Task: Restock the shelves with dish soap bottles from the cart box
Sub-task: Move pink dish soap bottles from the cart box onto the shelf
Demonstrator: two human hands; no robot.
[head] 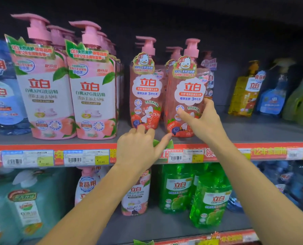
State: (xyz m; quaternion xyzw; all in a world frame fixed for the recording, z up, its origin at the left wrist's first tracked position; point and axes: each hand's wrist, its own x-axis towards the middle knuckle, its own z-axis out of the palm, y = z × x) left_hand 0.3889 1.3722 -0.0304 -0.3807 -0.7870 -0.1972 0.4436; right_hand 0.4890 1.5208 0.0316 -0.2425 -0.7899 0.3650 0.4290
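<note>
Upper shelf [253, 131], L to R: blue bottle [4, 96] at edge; two large peach pump bottles [46, 92] w/ more behind; strawberry dish soap bottle [146, 96], upright; second strawberry bottle [187, 101] just beside it, upright, near shelf front; yellow bottle [244, 94], blue sprayer [274, 96], green jugs [301, 103] well apart to R. Left hand [138, 149]: fingers loosely spread, tips touching base of first strawberry bottle. Right hand [203, 121]: wrapped round lower part of second bottle, thumb on label. Lower shelf: green lime bottles [210, 200].

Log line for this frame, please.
right hand: gripping pink strawberry-label pump bottle | left hand: touching neighbouring pink strawberry-label bottle base | grey shelf
</note>
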